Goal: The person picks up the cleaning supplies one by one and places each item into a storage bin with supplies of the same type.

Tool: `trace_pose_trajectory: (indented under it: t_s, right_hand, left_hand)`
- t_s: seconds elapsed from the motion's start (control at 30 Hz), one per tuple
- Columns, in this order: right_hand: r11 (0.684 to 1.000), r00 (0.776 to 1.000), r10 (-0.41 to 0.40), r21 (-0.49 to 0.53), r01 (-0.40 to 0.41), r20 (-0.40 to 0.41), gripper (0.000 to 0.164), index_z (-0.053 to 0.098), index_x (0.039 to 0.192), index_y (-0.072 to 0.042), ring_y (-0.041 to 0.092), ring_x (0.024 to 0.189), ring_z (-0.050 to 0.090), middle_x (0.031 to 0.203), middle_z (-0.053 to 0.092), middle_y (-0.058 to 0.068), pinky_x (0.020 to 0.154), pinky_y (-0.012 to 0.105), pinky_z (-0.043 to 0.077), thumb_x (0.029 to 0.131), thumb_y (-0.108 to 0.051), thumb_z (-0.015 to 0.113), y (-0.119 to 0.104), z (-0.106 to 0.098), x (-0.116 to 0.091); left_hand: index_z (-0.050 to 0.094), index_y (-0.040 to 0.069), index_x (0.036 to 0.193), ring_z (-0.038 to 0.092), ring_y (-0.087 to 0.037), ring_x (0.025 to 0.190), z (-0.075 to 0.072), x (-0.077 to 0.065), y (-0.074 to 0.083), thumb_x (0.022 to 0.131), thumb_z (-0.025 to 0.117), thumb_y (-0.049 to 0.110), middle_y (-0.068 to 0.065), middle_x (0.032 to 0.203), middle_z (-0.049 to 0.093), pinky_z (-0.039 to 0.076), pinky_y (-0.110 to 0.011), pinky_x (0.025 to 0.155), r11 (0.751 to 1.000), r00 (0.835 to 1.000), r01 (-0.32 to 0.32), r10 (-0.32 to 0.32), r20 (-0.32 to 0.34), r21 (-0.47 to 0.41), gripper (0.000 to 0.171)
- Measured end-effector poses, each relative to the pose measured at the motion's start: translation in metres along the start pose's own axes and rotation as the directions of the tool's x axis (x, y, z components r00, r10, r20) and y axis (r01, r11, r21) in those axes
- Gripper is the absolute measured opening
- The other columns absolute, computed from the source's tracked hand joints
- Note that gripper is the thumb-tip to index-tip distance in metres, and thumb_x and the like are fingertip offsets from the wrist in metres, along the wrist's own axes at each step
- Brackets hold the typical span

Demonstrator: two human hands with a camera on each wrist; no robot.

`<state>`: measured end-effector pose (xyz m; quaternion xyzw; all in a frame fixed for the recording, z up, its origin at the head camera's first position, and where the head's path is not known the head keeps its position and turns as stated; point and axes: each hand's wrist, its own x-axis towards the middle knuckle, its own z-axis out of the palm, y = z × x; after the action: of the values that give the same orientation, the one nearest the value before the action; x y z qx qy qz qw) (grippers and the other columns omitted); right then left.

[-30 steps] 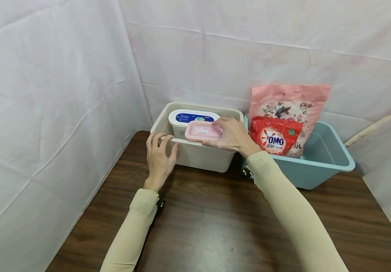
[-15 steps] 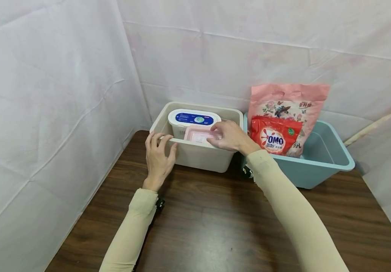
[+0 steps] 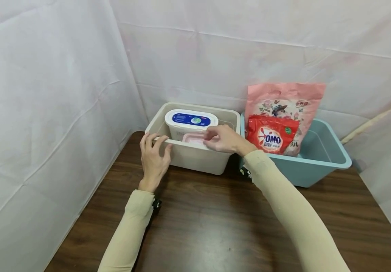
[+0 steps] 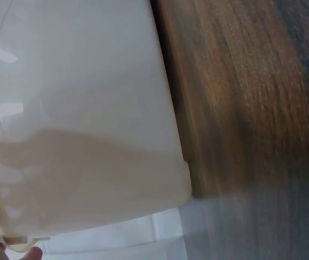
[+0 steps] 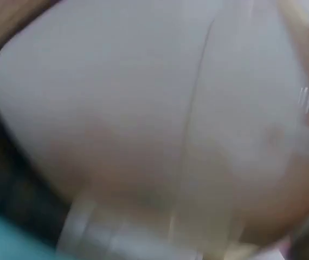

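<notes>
A cream storage bin [image 3: 195, 160] stands on the table against the back cloth. In it, an oval white tub [image 3: 176, 130] with a blue label sits upright, in front of which lies a pink box [image 3: 193, 137], partly hidden by the bin's front wall. My right hand [image 3: 227, 139] reaches over the front rim and pinches the pink box at its right end; the fingertips are partly hidden. At the front left corner, my left hand [image 3: 154, 160] grips the bin's rim, fingers over it and thumb outside. The right wrist view is blurred.
A light blue bin [image 3: 321, 164] stands to the right, near the cream bin. It holds a red OMO detergent bag [image 3: 272, 135] and a tall pink floral bag [image 3: 304, 92]. White cloth [image 3: 62, 94] hangs at the back and left. The dark wooden table [image 3: 195, 226] reaches forward.
My right hand has lowered the pink box from above the rim down into the cream bin, uncovering more of the white tub. My left hand has stayed at the rim.
</notes>
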<state>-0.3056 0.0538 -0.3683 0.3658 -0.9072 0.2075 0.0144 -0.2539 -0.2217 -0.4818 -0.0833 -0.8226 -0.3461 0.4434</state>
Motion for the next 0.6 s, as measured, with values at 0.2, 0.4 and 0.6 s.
trace_pose_trajectory:
  t_s: [0.2,0.4,0.6]
  right_hand:
    - [0.999,0.999,0.029,0.022,-0.029,0.015,0.044,0.072,0.134,-0.015,0.024,0.119,0.072,0.125,0.078,0.005,0.106,0.046,0.056,0.103,-0.045,0.060,-0.020,0.010,0.006]
    - [0.986,0.986,0.164,0.022,-0.163,-0.021,0.050,0.071,0.134,-0.011,0.027,0.117,0.073,0.124,0.078,0.008,0.103,0.046,0.057,0.103,-0.049,0.061,-0.018,0.008,0.004]
    - [0.971,0.970,0.240,0.029,-0.239,-0.034,0.052,0.070,0.134,-0.006,0.032,0.116,0.075,0.121,0.079,0.013,0.103,0.049,0.057,0.101,-0.046,0.066,-0.020,0.009,0.004]
  left_hand:
    - [0.076,0.015,0.118,0.041,-0.043,0.148,0.002,0.003,0.004,0.100,0.075,0.036,-0.017,0.134,0.064,0.042,-0.061,0.119,1.000,1.000,0.019,-0.019,0.012,-0.001,0.028]
    - [0.076,0.015,0.119,0.041,-0.043,0.148,-0.001,0.000,0.004,0.100,0.074,0.036,-0.017,0.135,0.064,0.042,-0.062,0.119,1.000,0.999,0.027,-0.027,0.020,0.005,0.029]
    - [0.076,0.015,0.120,0.042,-0.043,0.148,-0.004,0.000,0.003,0.101,0.073,0.037,-0.018,0.135,0.064,0.041,-0.061,0.120,1.000,1.000,0.015,-0.015,0.020,0.013,0.030]
